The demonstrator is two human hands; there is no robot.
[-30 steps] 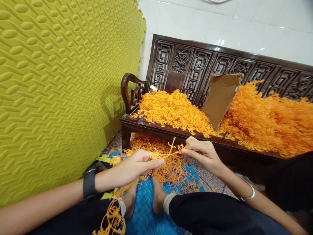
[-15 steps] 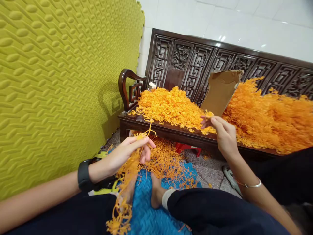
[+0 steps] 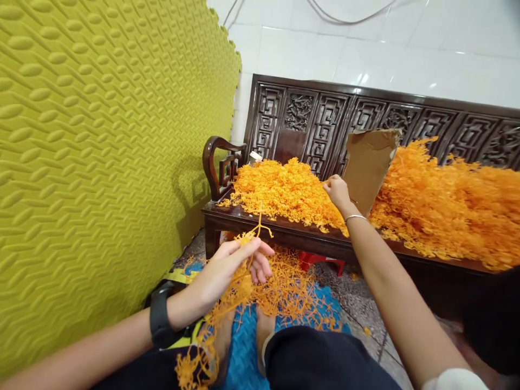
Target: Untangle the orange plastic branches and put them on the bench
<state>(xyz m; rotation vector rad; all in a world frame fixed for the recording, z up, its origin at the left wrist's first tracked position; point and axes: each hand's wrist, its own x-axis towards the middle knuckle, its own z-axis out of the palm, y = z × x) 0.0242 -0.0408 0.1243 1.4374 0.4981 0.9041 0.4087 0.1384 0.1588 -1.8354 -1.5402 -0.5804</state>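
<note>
My left hand [image 3: 239, 265] pinches an orange branched plastic sprig [image 3: 260, 227] between thumb and forefinger, its thin forked stem sticking up above the fingertips. More orange strands hang below that hand, over my lap. My right hand [image 3: 338, 190] is reached out to the far edge of a heap of small orange plastic pieces [image 3: 280, 187] on the bench. Its fingers are curled closed and seen from the back, so whatever they hold is hidden. Beside it stands an upright cardboard sheet [image 3: 368, 165].
A dark carved wooden bench [image 3: 292, 226] carries a second, larger orange heap [image 3: 455, 200] right of the cardboard. Under it are a red stool [image 3: 320, 261] and loose orange stems [image 3: 292, 287] over a blue mat [image 3: 246, 352]. A yellow-green foam wall [image 3: 101, 162] rises at left.
My right hand has moved forward and left to the heap; the small orange piece seen in its fingers before is out of sight. My left hand keeps its sprig. The view has tilted up slightly.
</note>
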